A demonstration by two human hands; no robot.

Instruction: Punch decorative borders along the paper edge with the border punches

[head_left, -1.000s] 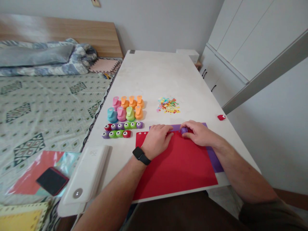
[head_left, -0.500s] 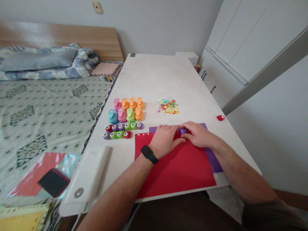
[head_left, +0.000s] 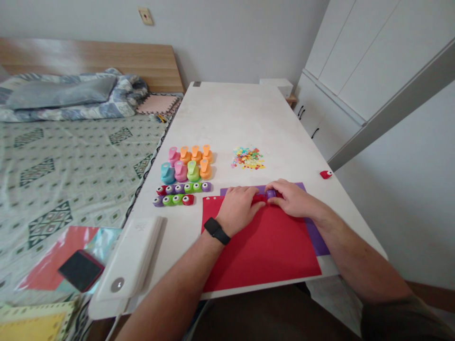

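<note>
A red sheet of paper (head_left: 263, 251) lies in front of me over a purple sheet (head_left: 317, 237), with small punched shapes along the far left of its top edge. My right hand (head_left: 293, 199) pinches a small purple craft punch (head_left: 271, 194) between thumb and fingers at that top edge. To its left, my left hand (head_left: 239, 204), wearing a black watch (head_left: 216, 230), holds the red sheet near the same edge, thumb apart from the fingers. The fingertips of the left hand are partly hidden.
Larger lever punches (head_left: 180, 170) and small punches (head_left: 177, 200) stand in rows at left. Colourful paper cut-outs (head_left: 249, 157) lie beyond the sheets. One red punch (head_left: 326, 174) sits near the right edge. A white device (head_left: 133, 255) with a cable is at front left; a phone (head_left: 81, 270) lies beside the table.
My left hand has drawn back slightly left from the purple punch. The red sheet has shifted slightly right at its left edge, while my right hand keeps its place with the punch.
</note>
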